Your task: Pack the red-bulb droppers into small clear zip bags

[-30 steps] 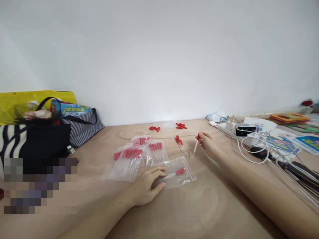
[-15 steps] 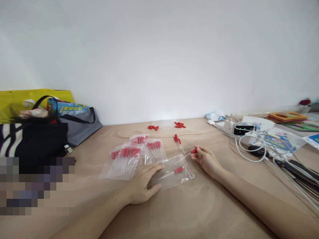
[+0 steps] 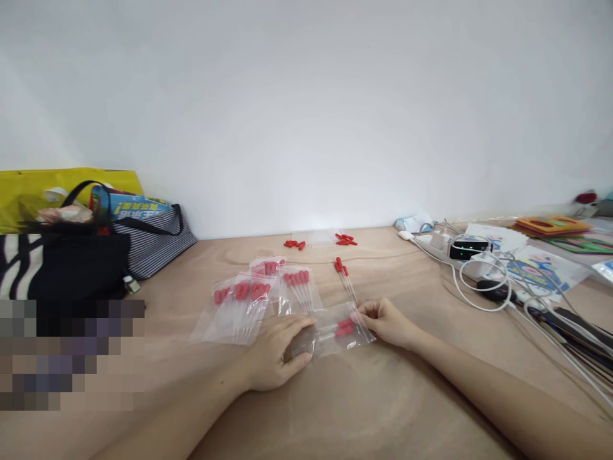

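- Right hand (image 3: 385, 321): fingers drawn together at the right end of the clear plastic zip bag (image 3: 331, 347); whether they grip film or bulb, I cannot tell.
- Left hand (image 3: 278, 350): open, thumb spread, resting at the bag's left end.
- Bag position: flat on the brown tabletop (image 3: 345, 409), between my hands.
- Fill status: two clear droppers with red bulbs (image 3: 343, 332) appear inside.
- Outside, beyond the bag: several loose red-bulbed droppers (image 3: 345, 275).
- Left: overlapping filled bags (image 3: 239, 313).
- Rear: small red pieces (image 3: 294, 245), unbagged.
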Action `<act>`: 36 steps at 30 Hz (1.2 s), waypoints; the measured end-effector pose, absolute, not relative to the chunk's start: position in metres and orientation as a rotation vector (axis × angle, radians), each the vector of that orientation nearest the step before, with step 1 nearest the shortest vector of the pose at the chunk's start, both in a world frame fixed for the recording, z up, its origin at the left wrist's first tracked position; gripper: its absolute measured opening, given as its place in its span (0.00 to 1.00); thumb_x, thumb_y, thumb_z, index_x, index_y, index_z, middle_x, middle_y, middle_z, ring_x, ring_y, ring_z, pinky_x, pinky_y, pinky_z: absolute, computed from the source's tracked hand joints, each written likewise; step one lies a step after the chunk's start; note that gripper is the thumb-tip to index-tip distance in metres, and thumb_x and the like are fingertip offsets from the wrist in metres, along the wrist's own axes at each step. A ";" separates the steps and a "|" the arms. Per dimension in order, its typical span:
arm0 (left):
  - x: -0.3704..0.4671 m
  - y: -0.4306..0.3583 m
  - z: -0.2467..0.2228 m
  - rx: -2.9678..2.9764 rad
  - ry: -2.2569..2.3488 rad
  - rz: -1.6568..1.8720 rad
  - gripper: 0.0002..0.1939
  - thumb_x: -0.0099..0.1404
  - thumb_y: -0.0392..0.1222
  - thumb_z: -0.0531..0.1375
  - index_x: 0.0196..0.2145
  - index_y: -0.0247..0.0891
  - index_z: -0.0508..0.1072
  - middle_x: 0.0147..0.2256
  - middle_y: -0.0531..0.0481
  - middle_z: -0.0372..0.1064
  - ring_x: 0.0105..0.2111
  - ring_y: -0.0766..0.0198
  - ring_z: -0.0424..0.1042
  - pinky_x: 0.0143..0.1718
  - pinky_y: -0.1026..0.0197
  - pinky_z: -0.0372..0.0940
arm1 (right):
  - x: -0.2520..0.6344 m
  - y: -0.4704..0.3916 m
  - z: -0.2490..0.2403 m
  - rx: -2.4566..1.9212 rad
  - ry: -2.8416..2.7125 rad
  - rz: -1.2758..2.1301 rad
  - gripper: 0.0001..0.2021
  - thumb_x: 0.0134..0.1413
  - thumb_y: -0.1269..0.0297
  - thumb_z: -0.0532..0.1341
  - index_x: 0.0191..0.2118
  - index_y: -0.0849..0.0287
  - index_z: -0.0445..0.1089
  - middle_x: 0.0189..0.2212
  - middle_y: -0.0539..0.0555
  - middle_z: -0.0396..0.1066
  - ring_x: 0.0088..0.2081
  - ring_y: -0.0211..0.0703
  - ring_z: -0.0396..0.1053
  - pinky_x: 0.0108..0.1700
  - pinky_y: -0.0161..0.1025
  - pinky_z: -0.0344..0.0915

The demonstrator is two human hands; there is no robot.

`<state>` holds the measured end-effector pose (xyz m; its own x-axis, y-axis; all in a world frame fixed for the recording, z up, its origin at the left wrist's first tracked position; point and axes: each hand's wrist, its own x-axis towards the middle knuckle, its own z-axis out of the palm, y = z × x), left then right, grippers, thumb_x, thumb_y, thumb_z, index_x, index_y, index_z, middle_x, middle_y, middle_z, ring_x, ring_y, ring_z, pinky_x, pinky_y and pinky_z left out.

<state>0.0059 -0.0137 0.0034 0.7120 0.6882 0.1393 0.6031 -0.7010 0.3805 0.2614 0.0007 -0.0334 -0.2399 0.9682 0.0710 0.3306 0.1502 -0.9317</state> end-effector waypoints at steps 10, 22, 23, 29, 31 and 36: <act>0.006 -0.014 0.006 2.614 0.973 0.389 0.21 0.58 0.43 0.54 0.50 0.44 0.60 0.53 0.49 0.58 0.53 0.56 0.57 0.53 0.51 0.53 | 0.268 0.006 -0.034 -1.239 -1.800 1.205 0.19 0.46 0.51 0.54 0.17 0.62 0.61 0.14 0.44 0.53 0.18 0.29 0.48 0.20 0.29 0.46; 0.004 -0.010 0.000 2.607 0.917 0.407 0.22 0.58 0.46 0.55 0.50 0.44 0.61 0.53 0.49 0.58 0.53 0.55 0.56 0.53 0.50 0.52 | 0.259 0.090 -0.021 -1.846 -1.364 0.728 0.14 0.35 0.62 0.63 0.31 0.61 0.63 0.25 0.50 0.67 0.24 0.34 0.63 0.22 0.29 0.55; 0.004 -0.010 0.000 2.604 0.912 0.412 0.21 0.58 0.46 0.55 0.50 0.44 0.61 0.53 0.49 0.58 0.53 0.55 0.56 0.53 0.50 0.53 | 0.256 0.095 -0.020 -1.876 -1.360 0.736 0.14 0.33 0.63 0.64 0.29 0.61 0.64 0.22 0.50 0.67 0.23 0.35 0.62 0.21 0.30 0.54; 0.005 -0.011 0.001 2.577 0.899 0.435 0.21 0.57 0.46 0.55 0.49 0.42 0.62 0.53 0.48 0.58 0.53 0.55 0.56 0.53 0.49 0.53 | 0.250 0.106 -0.010 -1.957 -1.328 0.872 0.12 0.27 0.74 0.63 0.13 0.59 0.57 0.07 0.44 0.53 0.14 0.33 0.54 0.16 0.30 0.44; 0.005 -0.011 0.001 2.578 0.894 0.444 0.21 0.57 0.45 0.55 0.49 0.42 0.63 0.53 0.48 0.58 0.53 0.55 0.57 0.53 0.49 0.53 | 0.252 0.105 -0.009 -1.915 -1.308 0.934 0.13 0.27 0.75 0.62 0.12 0.58 0.55 0.06 0.43 0.50 0.12 0.31 0.51 0.14 0.30 0.42; 0.005 -0.011 0.000 2.596 0.904 0.425 0.21 0.58 0.46 0.55 0.50 0.43 0.62 0.53 0.48 0.58 0.53 0.55 0.56 0.53 0.49 0.52 | 0.262 0.097 -0.018 -1.614 -1.241 1.056 0.09 0.31 0.74 0.60 0.19 0.58 0.57 0.07 0.41 0.50 0.10 0.28 0.46 0.13 0.29 0.39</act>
<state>0.0051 -0.0106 -0.0002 0.7504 0.6409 0.1617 0.5330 -0.7314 0.4254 0.2620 0.0975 -0.0184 0.1612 0.9780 -0.1327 0.2874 -0.1751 -0.9417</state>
